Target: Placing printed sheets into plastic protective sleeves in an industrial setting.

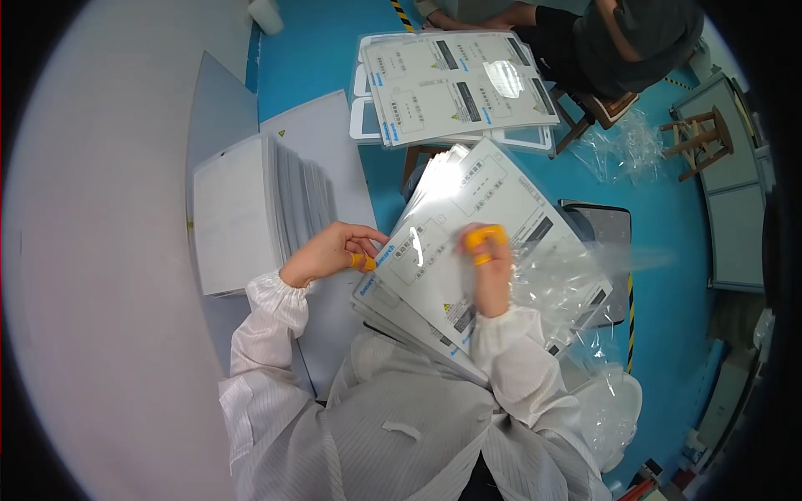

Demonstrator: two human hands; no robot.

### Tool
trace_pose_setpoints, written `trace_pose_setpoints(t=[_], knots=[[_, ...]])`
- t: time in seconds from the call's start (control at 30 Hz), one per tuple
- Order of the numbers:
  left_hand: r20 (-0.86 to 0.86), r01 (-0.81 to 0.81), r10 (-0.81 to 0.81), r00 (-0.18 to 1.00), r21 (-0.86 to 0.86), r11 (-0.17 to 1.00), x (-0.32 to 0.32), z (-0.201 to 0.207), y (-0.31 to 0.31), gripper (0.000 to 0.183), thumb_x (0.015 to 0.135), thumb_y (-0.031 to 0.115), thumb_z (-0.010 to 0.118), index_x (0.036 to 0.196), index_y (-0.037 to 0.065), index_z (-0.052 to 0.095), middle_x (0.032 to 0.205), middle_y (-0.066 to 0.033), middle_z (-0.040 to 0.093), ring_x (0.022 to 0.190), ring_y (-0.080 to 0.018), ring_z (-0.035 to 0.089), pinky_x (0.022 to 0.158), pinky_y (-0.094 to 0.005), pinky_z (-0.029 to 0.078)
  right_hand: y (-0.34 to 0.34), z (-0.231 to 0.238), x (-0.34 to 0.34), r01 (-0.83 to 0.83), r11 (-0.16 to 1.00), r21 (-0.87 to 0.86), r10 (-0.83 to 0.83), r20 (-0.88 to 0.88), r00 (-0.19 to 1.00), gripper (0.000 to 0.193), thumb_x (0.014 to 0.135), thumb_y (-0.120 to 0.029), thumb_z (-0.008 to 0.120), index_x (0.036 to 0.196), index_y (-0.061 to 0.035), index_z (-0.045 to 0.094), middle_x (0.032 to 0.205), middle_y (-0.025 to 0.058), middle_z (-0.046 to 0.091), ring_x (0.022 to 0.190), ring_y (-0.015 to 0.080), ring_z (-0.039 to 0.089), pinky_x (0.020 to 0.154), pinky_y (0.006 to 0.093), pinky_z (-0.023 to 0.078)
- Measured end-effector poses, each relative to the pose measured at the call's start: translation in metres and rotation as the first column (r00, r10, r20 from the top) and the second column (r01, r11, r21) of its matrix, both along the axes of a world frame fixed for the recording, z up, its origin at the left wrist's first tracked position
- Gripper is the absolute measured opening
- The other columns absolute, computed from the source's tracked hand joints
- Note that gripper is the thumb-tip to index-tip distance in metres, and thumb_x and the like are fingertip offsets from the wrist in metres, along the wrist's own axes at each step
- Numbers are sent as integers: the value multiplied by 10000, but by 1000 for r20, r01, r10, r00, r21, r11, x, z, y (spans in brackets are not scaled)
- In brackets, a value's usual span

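lying by left hand (327,253), under right hand (491,271): printed sheet (441,271)

blue lettering (385,255), black characters (411,242) and yellow warning triangles (448,307) mark the near sheet (447,271) and farther stack (455,77).

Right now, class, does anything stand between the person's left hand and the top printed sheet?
Nothing visible does: the left hand is right at the left edge of the top printed sheet. Clear plastic film overlaps only its right side, beyond the right hand.
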State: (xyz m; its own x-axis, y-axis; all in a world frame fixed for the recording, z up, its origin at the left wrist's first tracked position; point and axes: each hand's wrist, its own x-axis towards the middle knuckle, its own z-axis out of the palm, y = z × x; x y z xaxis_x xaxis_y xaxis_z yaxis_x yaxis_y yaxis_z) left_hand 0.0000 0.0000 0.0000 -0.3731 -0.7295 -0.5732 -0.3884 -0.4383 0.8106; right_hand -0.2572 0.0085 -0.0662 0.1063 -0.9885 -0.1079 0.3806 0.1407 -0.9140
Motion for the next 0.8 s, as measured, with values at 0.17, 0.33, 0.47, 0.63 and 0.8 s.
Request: trace_pose_setpoints(t=[0.17, 0.33, 0.47, 0.63, 0.8], knots=[[3, 52, -52, 999, -25, 998, 1, -5, -11, 432, 688, -150, 558, 1092, -4, 603, 850, -57, 628, 794, -107, 600, 750, -210, 494, -29, -11, -88, 281, 933, 223, -358, 631, 688, 169, 946, -210, 436, 971, -58, 504, 876, 63, 541, 796, 182, 553, 839, 347, 468], [-124, 180, -179, 976, -9, 984, -1, 11, -30, 359, 759, -55, 569, 1111, 1, 602, 873, -59, 637, 792, -100, 589, 753, -214, 488, -23, -8, -84, 229, 959, 165, -282, 615, 737, 204, 971, -242, 382, 852, -100, 466, 691, 6, 389, 500, 71, 332, 489, 215, 322], [-190, 68, -80, 979, -68, 995, -32, 14, -49, 303, 857, 79, 544, 1144, -7, 584, 851, -55, 642, 716, -82, 566, 697, -225, 487, -22, -8, -86, 203, 967, 155, -256, 605, 754, 188, 957, -234, 407, 841, -96, 459, 674, 6, 403, 468, 73, 326, 445, 209, 310], [-53, 148, -163, 985, -207, 967, -58, 0, -70, 250, 861, 74, 536, 1074, -31, 613, 712, -42, 599, 581, -74, 517, 544, -245, 449, -17, 2, -105, 247, 955, 163, -296, 547, 783, 215, 939, -267, 442, 806, -98, 451, 633, -5, 385, 460, 63, 307, 424, 214, 279], [152, -83, 134, 979, -299, 951, 5, -22, -122, 203, 856, 54, 540, 1018, -32, 627, 732, -30, 597, 583, -61, 503, 539, -192, 429, 20, 3, -288, 707, 694, 136, -708, 305, 637, 318, 918, -289, 485, 651, -126, 430, 552, -37, 327, 443, 58, 251, 396, 232, 209]])
